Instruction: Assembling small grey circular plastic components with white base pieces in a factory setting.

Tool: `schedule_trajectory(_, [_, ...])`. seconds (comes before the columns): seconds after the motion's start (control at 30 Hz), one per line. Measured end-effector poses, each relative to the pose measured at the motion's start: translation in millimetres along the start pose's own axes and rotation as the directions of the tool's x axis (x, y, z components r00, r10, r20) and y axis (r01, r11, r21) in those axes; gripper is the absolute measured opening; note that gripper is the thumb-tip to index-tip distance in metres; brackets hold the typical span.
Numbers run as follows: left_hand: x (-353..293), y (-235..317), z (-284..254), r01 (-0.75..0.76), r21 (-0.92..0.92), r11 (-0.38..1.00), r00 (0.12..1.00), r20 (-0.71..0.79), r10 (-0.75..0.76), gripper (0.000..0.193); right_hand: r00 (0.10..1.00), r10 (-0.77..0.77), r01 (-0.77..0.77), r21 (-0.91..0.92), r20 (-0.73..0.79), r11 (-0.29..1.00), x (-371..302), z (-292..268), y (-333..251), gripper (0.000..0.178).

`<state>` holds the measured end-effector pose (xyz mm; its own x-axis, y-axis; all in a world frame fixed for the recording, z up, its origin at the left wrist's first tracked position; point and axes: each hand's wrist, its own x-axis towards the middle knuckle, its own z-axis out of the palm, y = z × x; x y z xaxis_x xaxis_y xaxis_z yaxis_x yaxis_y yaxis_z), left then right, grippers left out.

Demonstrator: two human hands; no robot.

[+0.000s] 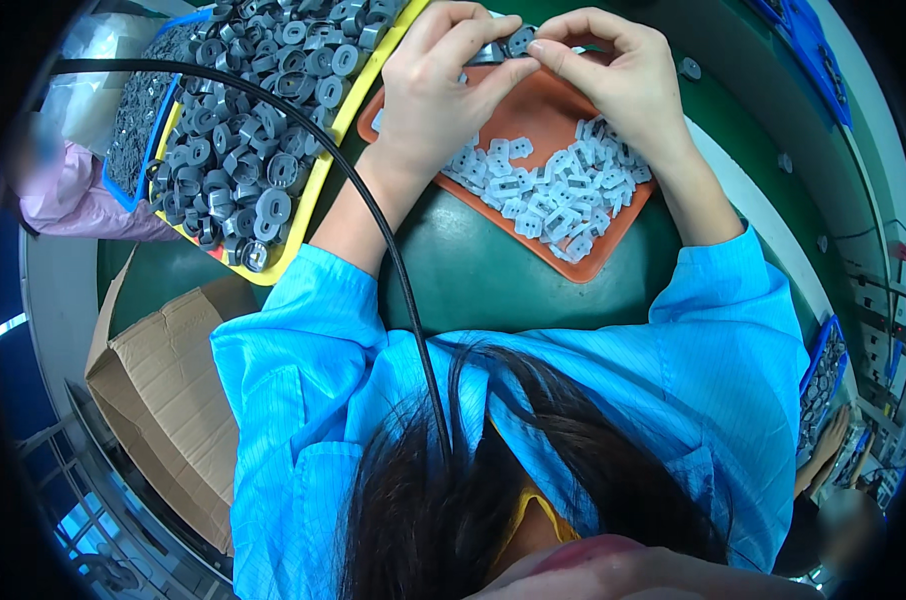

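At the top of the head view, both hands meet above the far part of an orange tray (591, 268). A small dark-grey oval plastic part (520, 41) is between their fingertips. My left hand (441, 78) pinches it from the left, thumb and forefinger closed. From the right, my right hand (615, 78) grips the same part with thumb and bent forefinger. The fingers cover some of it, so its underside is hidden. Below the hands, many small translucent white plastic pieces (548, 195) lie heaped in the tray.
A yellow-rimmed bin (295, 235) of grey parts stands left, beside a blue bin (123, 190) of smaller dark pieces. A black cable (388, 235) crosses in front of my left forearm. A cardboard box (178, 380) sits lower left. Other people's pink sleeve (83, 200) and hand (828, 445) show at the sides.
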<state>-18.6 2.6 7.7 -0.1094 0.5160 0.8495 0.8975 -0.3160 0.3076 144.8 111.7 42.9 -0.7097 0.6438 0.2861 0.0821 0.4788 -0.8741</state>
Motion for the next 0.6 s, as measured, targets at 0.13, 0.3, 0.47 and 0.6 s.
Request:
schedule_trajectory(0.13, [-1, 4, 0, -0.032, 0.057, 0.998, 0.999, -0.023, 0.033, 0.036, 0.994, 0.107, -0.106, 0.084, -0.009, 0.991, -1, 2, 4, 0.013])
schedule_trajectory(0.3, [-2, 4, 0, -0.030, 0.028, 0.999, 0.999, -0.023, 0.031, 0.037, 0.976, 0.188, -0.208, 0.229, 0.107, 0.951, 5, -4, 3, 0.012])
schedule_trajectory(0.47, [-1, 5, 3, -0.011, -0.111, 0.994, 0.999, 0.031, 0.015, 0.039, 0.932, 0.241, -0.353, 0.529, 0.270, 0.772, 13, -10, 14, 0.011])
schedule_trajectory(0.6, [2, 5, -5, 0.003, -0.171, 0.985, 0.991, 0.136, 0.020, 0.040, 0.879, 0.213, -0.387, 0.377, 0.427, 0.841, 16, -22, 25, 0.014])
